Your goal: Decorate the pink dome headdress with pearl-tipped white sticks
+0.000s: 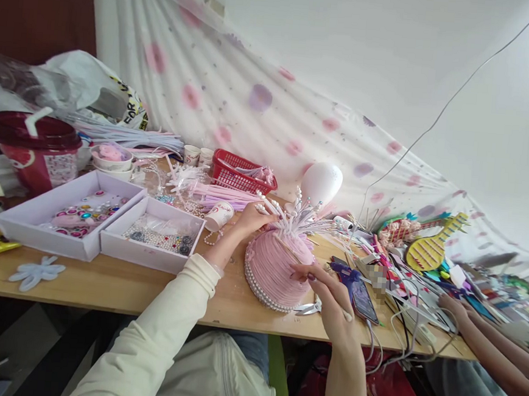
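Observation:
A pink dome-shaped craft piece [277, 266], wrapped in fine ridged strands, stands on the table with a row of pearls round its base. White stems and pearl-tipped sprays [297, 219] fan out from its top. My left hand [254, 217] is at the upper left of the dome, its fingers closed round a pearl-tipped stem. Against the dome's right side, my right hand [330, 293] grips a thin light-coloured stick [348, 316], whose end pokes out below the palm. Metal scissors [308, 307] lie beside the base, partly behind my right hand.
Left are two white boxes [90, 251] of beads and gems, a red lidded cup [39, 156] and a tipped paper cup [220, 215]. Behind are a red basket [234, 174] and white balloon [322, 183]. Right are a phone [365, 302], cables and another person's hands [454, 310].

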{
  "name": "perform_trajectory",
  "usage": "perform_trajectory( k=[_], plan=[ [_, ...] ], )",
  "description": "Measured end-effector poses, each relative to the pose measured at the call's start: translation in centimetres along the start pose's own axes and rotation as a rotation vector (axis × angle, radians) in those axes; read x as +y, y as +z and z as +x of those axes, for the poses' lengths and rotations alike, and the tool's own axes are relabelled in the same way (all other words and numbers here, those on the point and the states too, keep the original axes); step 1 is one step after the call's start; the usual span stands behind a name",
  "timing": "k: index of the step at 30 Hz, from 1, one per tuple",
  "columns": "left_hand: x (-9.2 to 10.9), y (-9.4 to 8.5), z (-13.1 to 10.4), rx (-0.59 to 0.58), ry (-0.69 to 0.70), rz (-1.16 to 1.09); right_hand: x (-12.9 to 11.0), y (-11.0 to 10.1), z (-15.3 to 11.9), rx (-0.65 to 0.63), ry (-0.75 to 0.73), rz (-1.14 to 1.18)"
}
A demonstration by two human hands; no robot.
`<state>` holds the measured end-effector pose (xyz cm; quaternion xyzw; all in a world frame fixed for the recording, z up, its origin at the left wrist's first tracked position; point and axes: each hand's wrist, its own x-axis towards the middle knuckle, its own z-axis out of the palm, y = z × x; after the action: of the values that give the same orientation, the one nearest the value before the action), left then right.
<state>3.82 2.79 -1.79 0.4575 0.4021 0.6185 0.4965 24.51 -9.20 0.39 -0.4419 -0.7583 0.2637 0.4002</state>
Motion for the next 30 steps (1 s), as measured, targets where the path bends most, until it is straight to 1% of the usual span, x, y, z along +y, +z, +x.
perform_trajectory(
  k=[3,7,10,12,14,16,18,20,23,25,26,30],
  plan=[
    [-0.2,-0.1,0.1,-0.001,-0.001,0.003,-0.2,0.4,-0.3,0.038,-0.048,-0.01],
    [-0.7,0.0,0.4,-0.001,0.004,0.0,-0.4,0.8,-0.2,0.132,-0.052,-0.071],
    [-0.7,0.0,0.5,0.0,0.007,-0.009,-0.3,0.9,-0.2,0.229,-0.114,-0.086],
    [-0.6,0.0,0.4,0.005,0.004,-0.015,-0.2,0.9,-0.2,0.264,-0.148,-0.099],
    [-0.5,0.0,0.2,0.01,-0.004,-0.019,-0.1,0.9,-0.2,0.248,-0.133,-0.131],
    [-0.4,0.0,0.2,0.01,-0.01,-0.02,-0.2,0.9,-0.1,0.211,-0.07,-0.157],
    [-0.4,-0.1,0.2,0.011,-0.014,-0.022,-0.3,0.9,0.0,0.164,-0.016,-0.155],
    [-0.5,0.0,0.2,0.013,-0.016,-0.025,-0.4,1.0,0.0,0.101,-0.001,-0.145],
    [-0.6,0.0,0.3,0.014,-0.017,-0.031,-0.6,1.1,-0.3,-0.028,-0.059,-0.166],
    [-0.6,0.0,0.3,0.012,-0.017,-0.037,-0.6,1.2,-0.6,-0.062,-0.126,-0.158],
    [-0.6,0.0,0.3,0.01,-0.017,-0.039,-0.6,1.1,-0.7,-0.043,-0.162,-0.123],
    [-0.5,-0.2,0.2,0.026,-0.019,-0.032,-0.3,0.6,-1.4,0.155,-0.255,0.087]
  ],
)
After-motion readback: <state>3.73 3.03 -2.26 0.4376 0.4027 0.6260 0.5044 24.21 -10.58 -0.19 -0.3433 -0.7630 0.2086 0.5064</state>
